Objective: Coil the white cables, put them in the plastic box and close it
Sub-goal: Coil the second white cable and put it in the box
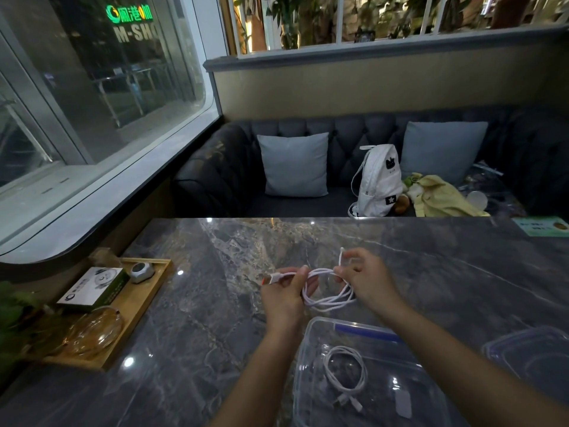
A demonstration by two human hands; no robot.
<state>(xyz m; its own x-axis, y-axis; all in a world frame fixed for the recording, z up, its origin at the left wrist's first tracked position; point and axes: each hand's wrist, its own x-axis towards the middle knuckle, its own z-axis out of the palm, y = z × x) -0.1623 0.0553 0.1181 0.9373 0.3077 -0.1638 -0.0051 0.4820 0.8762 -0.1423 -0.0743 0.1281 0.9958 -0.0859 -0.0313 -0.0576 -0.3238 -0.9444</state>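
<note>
Above the marble bench (197,303), left hand (284,298) and right hand (368,280) both pinch a looped white cable (328,298), fingers closed on it. Another coiled cable (348,372) lies inside the open plastic box (311,343), its lid (529,349) just beside.

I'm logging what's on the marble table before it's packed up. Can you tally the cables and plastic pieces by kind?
White cables: 2, one held in both hands, one coiled in the box
Clear plastic box: 1
Clear plastic lid: 1
Total: 4
</note>
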